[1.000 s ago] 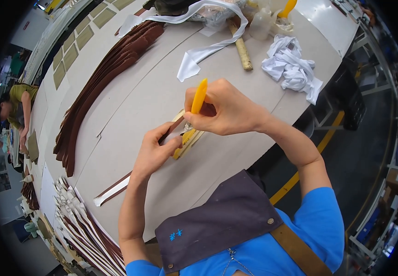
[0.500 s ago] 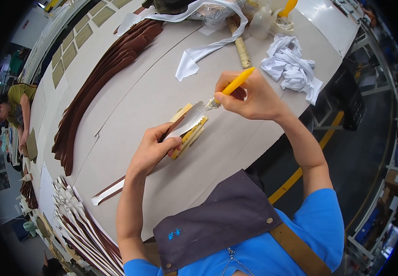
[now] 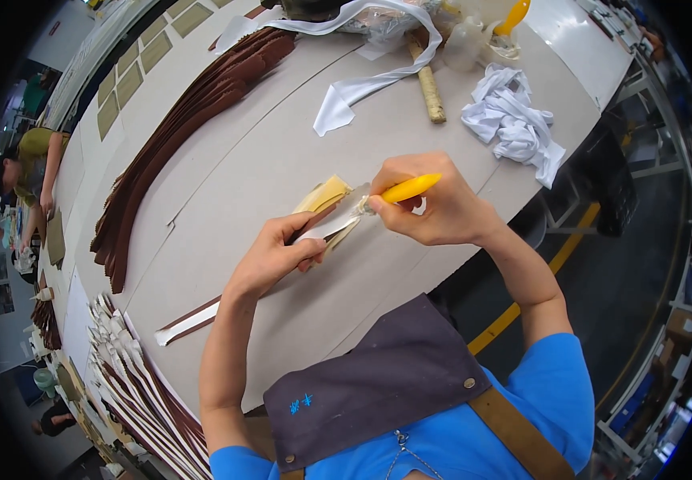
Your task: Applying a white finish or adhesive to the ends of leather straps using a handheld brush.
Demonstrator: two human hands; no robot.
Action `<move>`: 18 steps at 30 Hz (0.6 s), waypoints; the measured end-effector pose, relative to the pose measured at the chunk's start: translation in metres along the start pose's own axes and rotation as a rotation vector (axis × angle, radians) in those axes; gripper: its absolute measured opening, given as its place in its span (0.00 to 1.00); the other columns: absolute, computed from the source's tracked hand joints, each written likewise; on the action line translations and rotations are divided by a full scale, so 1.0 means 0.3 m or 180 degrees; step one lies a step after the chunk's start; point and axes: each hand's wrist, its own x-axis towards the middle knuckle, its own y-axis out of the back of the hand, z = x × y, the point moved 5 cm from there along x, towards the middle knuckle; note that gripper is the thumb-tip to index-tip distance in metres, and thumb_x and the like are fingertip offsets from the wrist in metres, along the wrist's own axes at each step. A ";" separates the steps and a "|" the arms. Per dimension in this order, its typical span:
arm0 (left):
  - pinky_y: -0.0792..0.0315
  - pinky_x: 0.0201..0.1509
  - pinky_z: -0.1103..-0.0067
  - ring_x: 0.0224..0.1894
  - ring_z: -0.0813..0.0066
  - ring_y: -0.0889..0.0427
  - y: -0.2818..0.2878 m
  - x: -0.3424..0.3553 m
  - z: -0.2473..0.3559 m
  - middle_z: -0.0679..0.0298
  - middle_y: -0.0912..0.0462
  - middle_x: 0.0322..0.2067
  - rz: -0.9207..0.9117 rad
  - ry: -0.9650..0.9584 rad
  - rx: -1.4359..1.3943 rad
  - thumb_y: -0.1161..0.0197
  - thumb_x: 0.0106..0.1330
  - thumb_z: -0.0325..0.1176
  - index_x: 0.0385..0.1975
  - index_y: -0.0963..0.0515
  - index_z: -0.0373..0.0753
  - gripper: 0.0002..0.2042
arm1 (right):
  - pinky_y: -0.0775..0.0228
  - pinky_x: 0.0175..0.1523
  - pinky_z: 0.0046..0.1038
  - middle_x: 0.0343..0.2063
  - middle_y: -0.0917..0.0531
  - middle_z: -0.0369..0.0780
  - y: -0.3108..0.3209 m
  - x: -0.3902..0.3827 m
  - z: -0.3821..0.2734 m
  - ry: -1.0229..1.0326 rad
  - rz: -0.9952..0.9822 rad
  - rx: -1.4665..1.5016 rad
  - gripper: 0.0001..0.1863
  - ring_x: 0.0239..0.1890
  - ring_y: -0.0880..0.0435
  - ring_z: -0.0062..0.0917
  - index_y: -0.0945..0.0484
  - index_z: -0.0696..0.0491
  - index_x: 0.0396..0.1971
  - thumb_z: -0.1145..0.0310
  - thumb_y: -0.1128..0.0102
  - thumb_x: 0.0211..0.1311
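Here, brown-and-white strip (image 3: 330,226): slanting away rightward, roughly parallel to near edge of tabletop (image 3: 234,200).
Left hand (image 3: 274,252): nearer, pinching strip.
Right hand (image 3: 426,202): pinching yellow-handled tool (image 3: 410,189) at strip's far end.

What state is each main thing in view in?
Left hand: closed on brown-and-white strip
Right hand: closed on yellow-handled tool
Brown-and-white strip: held, white face showing
Yellow-handled tool: tip at the strip
Brown strips: stacked, fanned out
White cloth: crumpled
White ribbon: loosely curved
Pale handle: lying flat
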 end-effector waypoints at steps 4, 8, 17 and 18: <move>0.36 0.27 0.85 0.22 0.85 0.31 0.005 0.002 -0.014 0.68 0.25 0.21 -0.0128 0.0041 -0.0114 0.41 0.60 0.29 0.27 0.25 0.35 0.04 | 0.41 0.21 0.17 0.18 0.24 0.33 0.026 -0.015 0.007 -0.0104 -0.0034 -0.0083 0.03 0.16 0.32 0.14 0.24 0.57 0.24 0.78 0.38 0.54; 0.37 0.25 0.86 0.21 0.85 0.30 -0.001 0.006 -0.018 0.68 0.25 0.19 -0.0180 0.0082 -0.0264 0.39 0.59 0.30 0.25 0.26 0.36 0.05 | 0.42 0.21 0.19 0.16 0.26 0.34 0.049 -0.016 0.005 -0.0167 0.0074 -0.0156 0.05 0.15 0.32 0.16 0.25 0.56 0.23 0.76 0.37 0.54; 0.28 0.36 0.83 0.29 0.82 0.24 -0.031 0.008 -0.075 0.64 0.20 0.34 -0.0715 -0.0195 0.0292 0.41 0.60 0.33 0.62 0.32 0.33 0.27 | 0.43 0.28 0.18 0.24 0.25 0.33 0.219 -0.221 0.025 -0.0879 0.1166 -0.0553 0.02 0.22 0.33 0.13 0.21 0.58 0.29 0.80 0.41 0.57; 0.25 0.39 0.81 0.32 0.79 0.20 -0.040 0.000 -0.084 0.61 0.18 0.38 -0.0865 -0.0332 0.0288 0.40 0.61 0.34 0.60 0.30 0.34 0.26 | 0.45 0.28 0.18 0.25 0.24 0.33 0.239 -0.240 0.026 -0.0598 0.1472 -0.0437 0.02 0.21 0.34 0.13 0.21 0.58 0.30 0.79 0.40 0.57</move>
